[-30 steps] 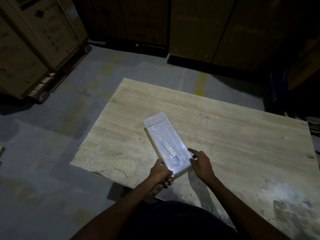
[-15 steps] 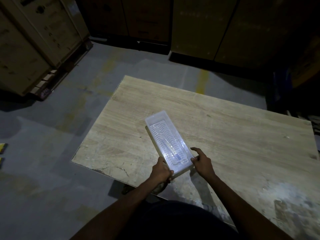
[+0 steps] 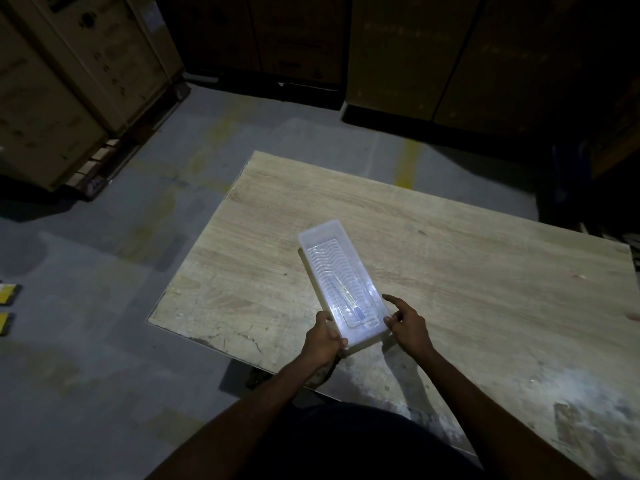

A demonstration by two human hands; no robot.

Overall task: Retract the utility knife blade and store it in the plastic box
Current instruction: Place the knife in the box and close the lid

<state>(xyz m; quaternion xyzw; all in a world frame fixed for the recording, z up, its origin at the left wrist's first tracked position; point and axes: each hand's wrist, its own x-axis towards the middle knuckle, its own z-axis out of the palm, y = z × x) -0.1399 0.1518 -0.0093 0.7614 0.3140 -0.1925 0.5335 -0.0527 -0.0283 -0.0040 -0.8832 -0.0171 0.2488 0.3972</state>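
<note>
both hands, left hand (image 3: 323, 337) and right hand (image 3: 408, 325), flank plastic box (image 3: 341, 282) holding utility knife (image 3: 349, 303).

Utility knife (image 3: 350, 303) blurred; blade state unreadable.

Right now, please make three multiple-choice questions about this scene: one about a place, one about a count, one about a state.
1. Where does the utility knife lie?
A. inside the plastic box
B. on the floor
C. in the right hand

2. How many hands touch the box?
A. none
B. one
C. two

3. How is the left hand?
A. flat on the table
B. closed on the box's near corner
C. hanging off the table

Answers: 1 A, it shows through the clear box. 2 C, the right hand touches the other near corner. 3 B, its fingers wrap the corner.
</note>
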